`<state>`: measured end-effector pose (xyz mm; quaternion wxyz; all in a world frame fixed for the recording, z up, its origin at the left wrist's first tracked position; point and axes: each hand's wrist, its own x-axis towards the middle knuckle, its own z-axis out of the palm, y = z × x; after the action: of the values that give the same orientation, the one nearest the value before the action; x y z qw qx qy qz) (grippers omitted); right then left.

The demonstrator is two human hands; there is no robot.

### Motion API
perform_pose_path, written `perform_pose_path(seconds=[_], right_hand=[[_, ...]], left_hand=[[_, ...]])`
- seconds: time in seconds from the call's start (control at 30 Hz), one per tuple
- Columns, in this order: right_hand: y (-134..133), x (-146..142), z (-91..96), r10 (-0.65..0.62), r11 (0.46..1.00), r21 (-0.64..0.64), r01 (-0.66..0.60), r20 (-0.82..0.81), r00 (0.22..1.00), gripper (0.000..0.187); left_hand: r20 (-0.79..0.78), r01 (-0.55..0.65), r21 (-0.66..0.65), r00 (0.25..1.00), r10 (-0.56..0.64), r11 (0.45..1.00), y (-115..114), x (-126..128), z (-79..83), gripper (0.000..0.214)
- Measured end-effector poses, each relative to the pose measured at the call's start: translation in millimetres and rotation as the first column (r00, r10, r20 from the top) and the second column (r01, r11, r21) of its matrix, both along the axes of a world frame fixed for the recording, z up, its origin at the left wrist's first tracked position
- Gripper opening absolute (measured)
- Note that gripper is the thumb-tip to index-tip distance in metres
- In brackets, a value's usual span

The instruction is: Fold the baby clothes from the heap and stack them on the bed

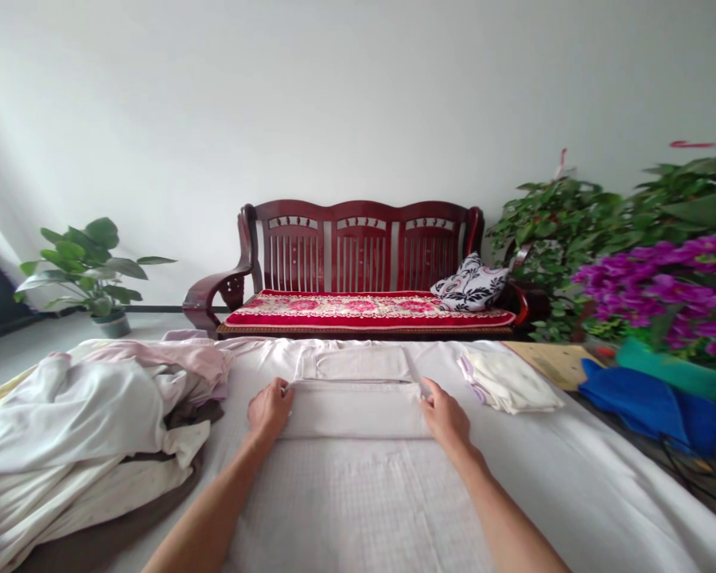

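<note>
A pale grey-white garment point(358, 410) lies folded in a wide flat band across the middle of the cloth-covered surface; its exact kind does not show. At the band's left end, my left hand point(270, 410) is closed on the upper corner. My right hand point(445, 412) pinches the matching corner at the right end. Beyond the fold, another flat section point(355, 364) of pale fabric extends toward the far edge. Below both hands a light checked cloth point(358, 493) is spread out between my forearms.
To the left is a loose heap of clothes point(89, 406). A small folded white stack point(510, 382) sits on the right, with a blue cloth point(650, 402) and purple flowers point(668, 286) farther over. Behind stands a wooden bench point(361, 247) with a patterned cushion point(474, 285).
</note>
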<state>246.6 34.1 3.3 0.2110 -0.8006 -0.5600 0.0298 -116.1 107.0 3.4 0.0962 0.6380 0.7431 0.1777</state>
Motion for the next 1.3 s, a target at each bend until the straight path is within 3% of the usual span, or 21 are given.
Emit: perform_pose_path(seconds=[0.17, 0.27, 0.4, 0.47, 0.53, 0.6, 0.67, 0.8, 0.9, 1.0, 1.1, 1.2, 1.3], right_hand=[[-2.3, 5.6, -4.1, -0.012, 0.994, 0.105, 0.006, 0.057, 0.998, 0.046], [-3.9, 3.9, -9.4, 0.072, 0.975, 0.197, -0.105, 0.169, 0.983, 0.042], [-6.5, -2.9, -16.9, 0.203, 0.961, 0.128, -0.245, 0.273, 0.940, 0.044], [-7.6, -6.9, -19.9, 0.245, 0.960, 0.049, -0.274, 0.323, 0.914, 0.047], [-8.1, -9.4, -21.9, 0.271, 0.958, -0.012, -0.286, 0.356, 0.894, 0.050], [-8.2, -9.6, -23.0, 0.271, 0.961, -0.049, -0.272, 0.367, 0.890, 0.053], [-8.5, -8.2, -23.1, 0.258, 0.966, -0.081, -0.245, 0.361, 0.896, 0.056], [-10.4, -6.0, -19.0, 0.239, 0.970, -0.129, -0.207, 0.344, 0.908, 0.057], [-12.2, -7.2, -13.3, 0.186, 0.982, -0.080, -0.169, 0.361, 0.914, 0.054], [-13.3, -8.5, -9.5, 0.242, 0.967, -0.018, -0.253, 0.366, 0.899, 0.054], [-14.0, -8.4, -10.5, 0.372, 0.926, -0.067, -0.372, 0.329, 0.868, 0.054], [-14.9, -6.2, -13.5, 0.382, 0.924, -0.129, -0.360, 0.296, 0.876, 0.053], [-16.4, -1.3, -14.3, 0.311, 0.950, -0.123, -0.286, 0.308, 0.899, 0.052]], left_hand=[[-0.009, -0.025, 0.002, 1.000, 0.025, 1.000, 3.2, -0.3, -4.8, 0.030], [-0.024, -0.035, 0.012, 0.999, 0.035, 0.999, 1.6, 0.6, -2.8, 0.031], [-0.097, -0.032, 0.128, 0.994, 0.045, 0.991, -9.5, 9.4, 5.7, 0.037], [-0.156, 0.105, 0.249, 0.985, -0.067, 0.963, -17.2, 20.3, 9.8, 0.040], [-0.210, 0.350, 0.312, 0.932, -0.295, 0.883, -23.7, 33.8, 11.0, 0.041], [-0.252, 0.561, 0.285, 0.826, -0.504, 0.778, -28.0, 45.6, 8.0, 0.041], [-0.292, 0.643, 0.217, 0.761, -0.579, 0.735, -30.1, 52.0, 1.3, 0.043], [-0.337, 0.536, 0.097, 0.810, -0.479, 0.838, -31.7, 47.5, -13.1, 0.054], [-0.345, 0.452, 0.034, 0.842, -0.414, 0.891, -33.9, 39.3, -17.6, 0.056], [-0.329, 0.422, 0.005, 0.857, -0.397, 0.907, -37.1, 34.9, -16.8, 0.058], [-0.301, 0.413, -0.004, 0.868, -0.395, 0.911, -39.4, 33.6, -14.4, 0.060], [-0.282, 0.395, 0.004, 0.882, -0.378, 0.919, -40.3, 30.6, -14.0, 0.060], [-0.280, 0.355, -0.013, 0.896, -0.345, 0.935, -41.3, 24.0, -15.5, 0.061]])
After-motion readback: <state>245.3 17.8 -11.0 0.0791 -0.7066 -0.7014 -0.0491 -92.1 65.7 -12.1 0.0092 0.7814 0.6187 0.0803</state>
